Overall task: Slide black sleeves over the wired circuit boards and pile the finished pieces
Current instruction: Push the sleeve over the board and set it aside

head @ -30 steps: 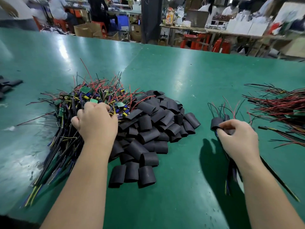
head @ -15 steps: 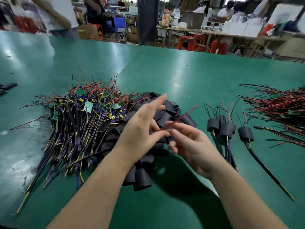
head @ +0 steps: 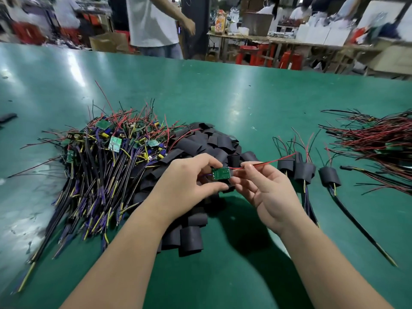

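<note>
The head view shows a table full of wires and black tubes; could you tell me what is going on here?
A person is sleeving wired boards at the green table. The left hand pinches a bare circuit board while the right hand pinches its red wire. Unsleeved boards lie heaped on the left, loose black sleeves in the middle, and a few finished pieces on the right.

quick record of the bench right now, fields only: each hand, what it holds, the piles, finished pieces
left hand: pinches a bare circuit board
right hand: pinches the board's red wire
sleeve on held board: not yet
unsleeved boards: tangled heap left of the hands
black sleeves: heap under and behind the hands
finished pieces: a few, right of the hands
surface: green table
</note>
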Demonstrator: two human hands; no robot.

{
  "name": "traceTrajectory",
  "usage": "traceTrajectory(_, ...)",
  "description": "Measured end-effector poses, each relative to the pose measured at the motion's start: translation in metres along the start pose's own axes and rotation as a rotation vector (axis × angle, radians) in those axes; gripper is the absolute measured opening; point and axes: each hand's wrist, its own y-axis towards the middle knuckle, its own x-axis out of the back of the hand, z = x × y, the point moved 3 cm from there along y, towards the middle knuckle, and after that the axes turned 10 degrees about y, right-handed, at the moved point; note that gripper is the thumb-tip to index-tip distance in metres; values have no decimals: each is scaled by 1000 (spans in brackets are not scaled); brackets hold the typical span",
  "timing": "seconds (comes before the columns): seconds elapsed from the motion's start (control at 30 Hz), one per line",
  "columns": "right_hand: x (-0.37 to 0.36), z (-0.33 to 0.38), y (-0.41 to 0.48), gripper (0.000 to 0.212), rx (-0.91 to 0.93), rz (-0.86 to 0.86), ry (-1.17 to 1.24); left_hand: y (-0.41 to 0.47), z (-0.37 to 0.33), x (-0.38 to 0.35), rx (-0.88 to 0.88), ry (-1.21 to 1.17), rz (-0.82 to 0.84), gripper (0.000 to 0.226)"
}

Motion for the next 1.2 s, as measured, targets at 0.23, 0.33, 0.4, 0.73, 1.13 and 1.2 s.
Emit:
traceTrajectory(0.23, -2, -1, 1, 9, 44, 76, -4, 4, -6, 4, -81, 129, -37, 26)
traceTrajectory(0.33, -4, 0, 0, 19, 138, 174, -181, 4, -6, 3, -74, 119, 18, 28)
traceTrajectory(0.4, -5, -1, -1, 19, 213, 194, -356, 3, -6, 2, -58, 74, 50, 27)
traceTrajectory(0.73, -3, -9, 7, 32, 65, 87, -26, 2, -5, 4, -54, 66, -55, 21)
traceTrajectory(1.13, -17, -28, -6, 41, 536, 568, -1689, 3, 6, 12, 32, 150, -227, 19)
traceTrajectory(1.2, -21, -26, -8, 36, 543, 572, -1711, 3, 7, 13, 20, 106, -224, 19)
